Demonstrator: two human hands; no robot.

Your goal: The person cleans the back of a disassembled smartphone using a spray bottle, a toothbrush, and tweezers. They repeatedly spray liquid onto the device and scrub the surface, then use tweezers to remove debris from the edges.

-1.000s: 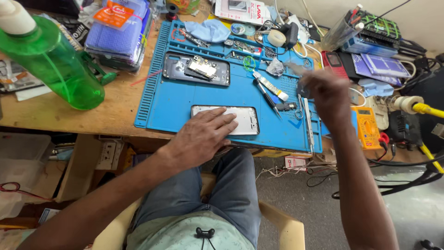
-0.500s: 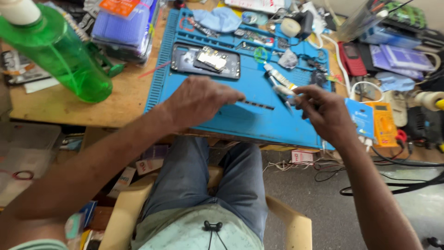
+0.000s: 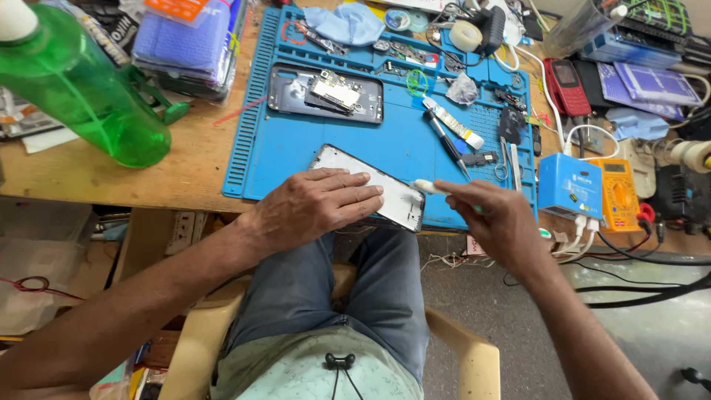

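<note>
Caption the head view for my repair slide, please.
Left hand pins a phone screen on the blue mat; right hand brings a white tool.

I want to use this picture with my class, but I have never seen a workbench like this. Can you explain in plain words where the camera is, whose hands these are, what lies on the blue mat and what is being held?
The camera sits on the person's head and looks down, so you see their own two arms and lap. The left hand lies flat on a white phone screen panel at the near edge of the blue work mat. The right hand pinches a small white-tipped tool, its tip close to the panel's right end. Further back on the mat lies an opened dark phone body with its circuit parts showing, plus a small glue tube and tweezers. Beside the mat stand a green bottle on the left and an orange meter on the right.
</note>
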